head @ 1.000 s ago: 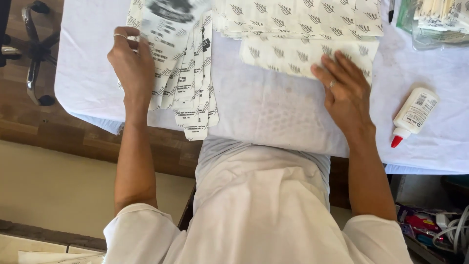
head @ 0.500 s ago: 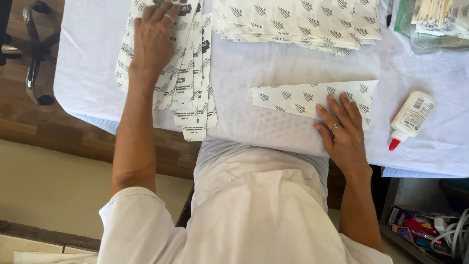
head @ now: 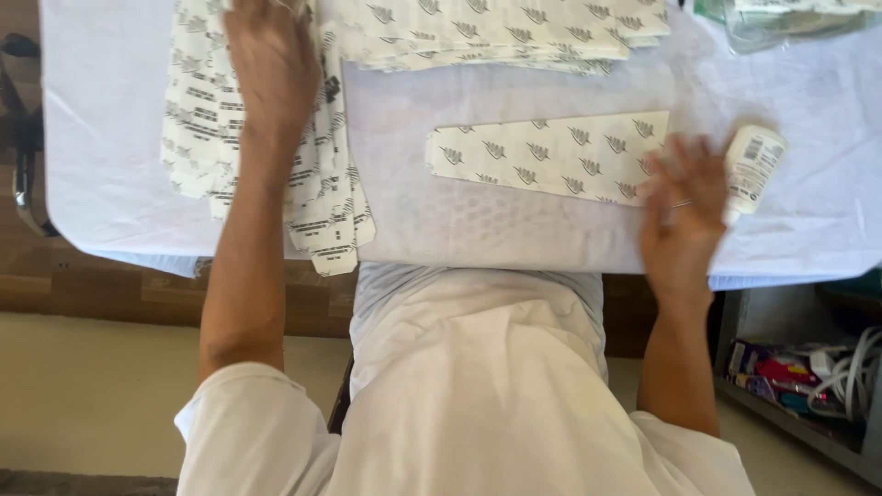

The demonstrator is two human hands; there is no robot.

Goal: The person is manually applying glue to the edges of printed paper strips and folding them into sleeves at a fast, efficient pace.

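My left hand (head: 274,69) lies flat, fingers apart, on a fanned pile of printed paper pieces (head: 197,138) at the left of the table. A single long tapered paper piece with a leaf pattern (head: 551,154) lies in the middle of the white tablecloth (head: 514,230). At its right end is my right hand (head: 684,207), blurred, with fingers spread. That hand is right against a white glue bottle (head: 755,168), which lies tilted on the cloth; no grip on the bottle shows.
A wide stack of leaf-patterned paper pieces (head: 496,32) lies along the far side. A clear plastic bag (head: 790,18) sits at the top right. Below the table's right end, a shelf holds cables and small items (head: 808,377). A chair base (head: 23,156) stands at the left.
My right hand left the tapered paper piece and moved right to the glue bottle. The bottle now lies closer to the hand and more tilted. My left hand stayed on the left pile.
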